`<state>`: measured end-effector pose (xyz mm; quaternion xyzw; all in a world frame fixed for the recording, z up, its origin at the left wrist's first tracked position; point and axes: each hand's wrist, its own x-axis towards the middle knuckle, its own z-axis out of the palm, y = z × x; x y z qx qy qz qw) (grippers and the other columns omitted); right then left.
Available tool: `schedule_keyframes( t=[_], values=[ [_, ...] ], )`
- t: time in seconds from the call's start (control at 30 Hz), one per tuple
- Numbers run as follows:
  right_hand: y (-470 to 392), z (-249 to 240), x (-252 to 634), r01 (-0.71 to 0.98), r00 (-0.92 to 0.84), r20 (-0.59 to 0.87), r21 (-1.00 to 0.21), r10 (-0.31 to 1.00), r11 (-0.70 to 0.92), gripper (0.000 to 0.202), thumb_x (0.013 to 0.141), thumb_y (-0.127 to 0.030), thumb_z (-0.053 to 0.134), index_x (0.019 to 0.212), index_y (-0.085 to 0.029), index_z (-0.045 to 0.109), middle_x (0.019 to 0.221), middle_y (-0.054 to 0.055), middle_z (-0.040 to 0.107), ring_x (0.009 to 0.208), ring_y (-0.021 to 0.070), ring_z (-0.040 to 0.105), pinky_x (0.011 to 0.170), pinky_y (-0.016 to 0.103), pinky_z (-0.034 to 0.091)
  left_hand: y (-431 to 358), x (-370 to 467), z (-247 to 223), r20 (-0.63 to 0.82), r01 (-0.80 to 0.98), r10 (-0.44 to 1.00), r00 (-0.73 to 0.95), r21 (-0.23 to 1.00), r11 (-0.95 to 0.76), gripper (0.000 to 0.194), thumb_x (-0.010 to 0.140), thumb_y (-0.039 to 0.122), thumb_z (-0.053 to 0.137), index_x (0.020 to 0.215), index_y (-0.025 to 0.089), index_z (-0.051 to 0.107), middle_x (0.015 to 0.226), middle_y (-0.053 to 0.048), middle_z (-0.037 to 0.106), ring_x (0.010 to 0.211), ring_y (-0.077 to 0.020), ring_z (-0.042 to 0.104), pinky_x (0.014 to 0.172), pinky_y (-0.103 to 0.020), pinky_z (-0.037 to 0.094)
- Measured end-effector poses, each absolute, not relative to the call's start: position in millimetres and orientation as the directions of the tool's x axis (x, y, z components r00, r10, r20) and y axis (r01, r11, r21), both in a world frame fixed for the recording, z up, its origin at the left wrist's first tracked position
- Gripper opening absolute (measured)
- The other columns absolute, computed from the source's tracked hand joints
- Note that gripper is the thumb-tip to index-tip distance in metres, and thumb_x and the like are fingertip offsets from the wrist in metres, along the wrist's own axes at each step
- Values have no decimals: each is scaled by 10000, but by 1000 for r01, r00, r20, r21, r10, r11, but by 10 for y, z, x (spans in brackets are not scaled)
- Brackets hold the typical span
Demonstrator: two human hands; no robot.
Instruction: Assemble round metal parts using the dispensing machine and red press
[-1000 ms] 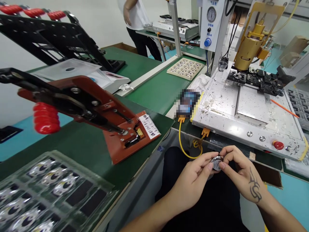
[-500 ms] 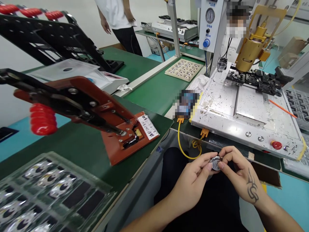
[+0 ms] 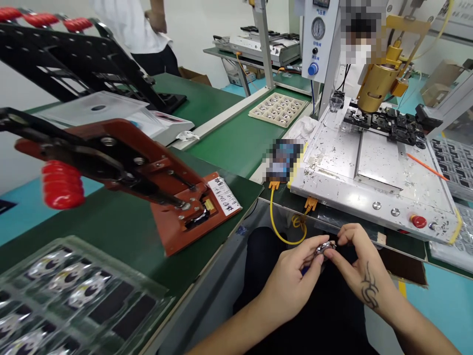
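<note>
Over my lap, my left hand (image 3: 295,276) pinches a small round silver metal part (image 3: 324,248) between thumb and fingers. The part looks like a watch case and is tilted, so its shiny rim shows. On its other side, my right hand (image 3: 356,256) has its thumb against the near edge and its curled index finger close to the far edge. My fingertips cover some of the part. To the left of my hands stands a brown toggle press (image 3: 177,217) with a red grip (image 3: 62,185).
A clear tray (image 3: 84,315) of shiny parts lies front left. At right is a white machine (image 3: 332,182) with a gold cylinder (image 3: 375,88). A yellow cable (image 3: 271,217) loops below it. Farther back sits a beige divided tray (image 3: 254,114). A person (image 3: 136,29) stands behind the bench.
The round part has turned from showing its flat face to showing its rim. My right index finger has lifted slightly. The person at the back has shifted left, and the view has moved a little.
</note>
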<state>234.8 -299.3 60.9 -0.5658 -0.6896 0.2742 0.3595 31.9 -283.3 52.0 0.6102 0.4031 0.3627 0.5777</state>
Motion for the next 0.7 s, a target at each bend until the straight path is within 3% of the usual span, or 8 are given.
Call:
schedule_keyframes(
  t=[0.1, 0.17, 0.23, 0.3, 0.43, 0.57, 0.7],
  values=[
    [-2944, 625, 2358, 563, -278, 192, -761, 941, 322, 202, 1113, -275, 597, 1310, -287, 637, 1191, 95, 635, 1052, 246, 668, 908, 386, 589, -2768, 238, 590, 2, 170, 882, 471, 981, -93, 451, 1086, 247, 569, 1533, 207, 613, 1432, -154, 765, 1289, -314, 757, 1087, -440, 623],
    [-2913, 648, 2342, 516, -315, 222, -776, 923, 363, 189, 1125, -267, 563, 1268, -284, 686, 1171, 99, 664, 1037, 245, 681, 921, 392, 588, -2721, 195, 639, -8, 151, 885, 465, 986, -71, 486, 1086, 257, 579, 1571, 221, 563, 1494, -158, 724, 1312, -309, 744, 1099, -439, 618],
    [-2887, 665, 2309, 451, -221, 204, -846, 954, 285, 113, 1103, -323, 621, 1104, -259, 715, 1015, 69, 686, 885, 222, 667, 801, 358, 581, -2682, 177, 673, -35, 72, 910, 412, 997, 6, 471, 1070, 282, 623, 1535, 229, 576, 1467, -150, 731, 1221, -277, 784, 1056, -401, 640],
    [-2867, 665, 2265, 322, -113, 75, -941, 991, 108, 194, 1061, -418, 698, 981, -241, 703, 853, 24, 665, 729, 182, 612, 666, 310, 540, -2662, 183, 688, -59, 17, 931, 359, 998, 57, 397, 1030, 304, 696, 1417, 221, 659, 1347, -127, 775, 1103, -248, 809, 988, -359, 659],
    [-2849, 619, 2179, 51, -69, -163, -986, 984, -159, 362, 968, -577, 788, 976, -222, 718, 720, -26, 621, 589, 135, 556, 540, 257, 488, -2688, 222, 683, -68, 3, 946, 318, 998, 70, 198, 991, 291, 736, 1156, 187, 766, 1013, -73, 819, 873, -209, 789, 841, -320, 657],
    [-2862, 606, 2122, 18, -75, -172, -985, 982, -171, 376, 961, -577, 800, 1064, -219, 752, 696, -30, 623, 568, 135, 582, 510, 247, 507, -2751, 235, 679, -92, -18, 945, 315, 995, 102, 219, 1024, 337, 701, 1157, 173, 758, 969, -69, 809, 788, -189, 758, 766, -309, 638],
    [-2883, 654, 2065, 9, -50, -160, -987, 986, -160, 389, 943, -595, 813, 1020, -218, 755, 714, -15, 657, 560, 130, 588, 489, 237, 508, -2795, 225, 683, -90, -48, 948, 304, 993, 110, 221, 1007, 330, 730, 1171, 183, 744, 975, -60, 792, 816, -191, 747, 769, -302, 623]
  ],
)
